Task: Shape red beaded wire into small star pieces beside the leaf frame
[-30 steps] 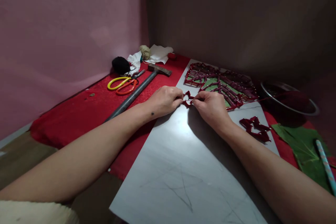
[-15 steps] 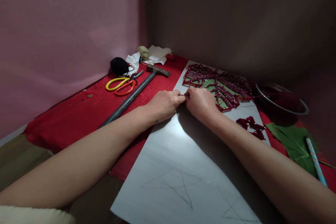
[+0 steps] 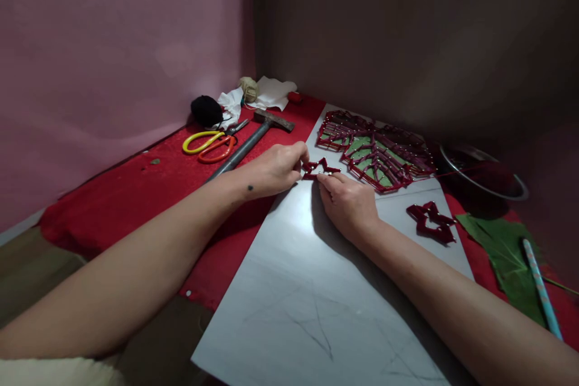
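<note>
A small star outline of dark red yarn on nails [image 3: 322, 167] sits near the left edge of a white board [image 3: 289, 265]. At its left point is my left hand [image 3: 286, 166], fingers bent together; what they pinch, if anything, is too small to make out. My right hand [image 3: 348, 202] lies at the star's lower side, its fingertips curled against the yarn, and their hold is hidden. Beyond them spreads a large leaf shape of red yarn and nails over green [image 3: 375, 154]. A second red star [image 3: 432, 222] stands at the board's right side.
On the red cloth [image 3: 136, 199] at left lie a hammer [image 3: 246, 148], scissors [image 3: 212, 145] and a black yarn ball [image 3: 205, 111]. At right are a metal bowl [image 3: 520, 193], a green leaf [image 3: 502, 253] and a blue pen [image 3: 543, 289]. Walls stand close behind.
My hands have moved apart, the left one leftward and the right one slightly down and right. The small red star between them now shows.
</note>
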Motion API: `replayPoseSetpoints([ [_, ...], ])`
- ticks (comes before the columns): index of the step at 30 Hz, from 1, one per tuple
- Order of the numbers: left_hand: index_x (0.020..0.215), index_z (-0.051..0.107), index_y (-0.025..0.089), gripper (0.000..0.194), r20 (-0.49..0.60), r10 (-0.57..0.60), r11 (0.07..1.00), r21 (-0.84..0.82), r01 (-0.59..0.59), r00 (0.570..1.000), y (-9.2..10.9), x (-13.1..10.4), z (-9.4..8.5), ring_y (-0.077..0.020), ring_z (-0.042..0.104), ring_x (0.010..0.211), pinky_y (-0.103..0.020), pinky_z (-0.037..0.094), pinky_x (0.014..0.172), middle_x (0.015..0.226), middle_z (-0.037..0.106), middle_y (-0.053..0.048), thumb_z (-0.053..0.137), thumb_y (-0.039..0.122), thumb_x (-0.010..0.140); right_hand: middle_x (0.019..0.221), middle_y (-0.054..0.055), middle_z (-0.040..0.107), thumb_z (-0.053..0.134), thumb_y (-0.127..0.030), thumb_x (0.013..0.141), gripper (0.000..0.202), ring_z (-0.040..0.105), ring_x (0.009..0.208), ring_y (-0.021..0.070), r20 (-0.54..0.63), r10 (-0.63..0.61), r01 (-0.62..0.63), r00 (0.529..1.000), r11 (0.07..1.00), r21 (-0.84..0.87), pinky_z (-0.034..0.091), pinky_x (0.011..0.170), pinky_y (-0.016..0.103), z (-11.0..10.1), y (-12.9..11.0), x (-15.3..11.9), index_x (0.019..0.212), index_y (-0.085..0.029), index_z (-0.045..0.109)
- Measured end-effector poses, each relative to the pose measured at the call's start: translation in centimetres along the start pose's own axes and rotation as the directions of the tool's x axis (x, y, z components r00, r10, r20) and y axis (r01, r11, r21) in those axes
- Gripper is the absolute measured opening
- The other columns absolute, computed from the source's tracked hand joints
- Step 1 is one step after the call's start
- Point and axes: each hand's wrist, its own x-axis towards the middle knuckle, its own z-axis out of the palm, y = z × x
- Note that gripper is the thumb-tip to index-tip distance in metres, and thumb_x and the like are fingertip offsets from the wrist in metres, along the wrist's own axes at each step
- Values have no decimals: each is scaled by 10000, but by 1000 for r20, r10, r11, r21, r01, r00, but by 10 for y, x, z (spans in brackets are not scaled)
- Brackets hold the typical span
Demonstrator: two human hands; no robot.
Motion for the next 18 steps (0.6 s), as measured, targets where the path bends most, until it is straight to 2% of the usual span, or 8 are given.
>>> replayPoseSetpoints([
  [5,821,683,158,175,22,-11,999,46,10,1000,-3,0,-9,-125,592,701,-224,418,661,756,678,-24,533,132,734,775,68,658,331,-256,880,374,547,633,151,-10,-11,12,1000,999,34,294,518,284,1,0,-2,970,-194,689],
  [10,822,693,159,174,1,10,999,38,-10,1000,-1,2,1,-134,605,731,-228,432,676,780,688,-39,530,167,763,832,62,663,328,-270,888,372,546,646,153,56,18,-20,998,999,25,270,517,287,-4,-2,-3,1004,-216,678],
  [18,834,672,162,162,-42,17,989,150,-11,999,2,2,9,-154,605,757,-253,453,694,817,675,-60,522,198,784,853,49,663,351,-278,885,349,526,630,144,101,55,-57,993,998,18,233,515,288,-7,-3,0,973,-231,686],
])
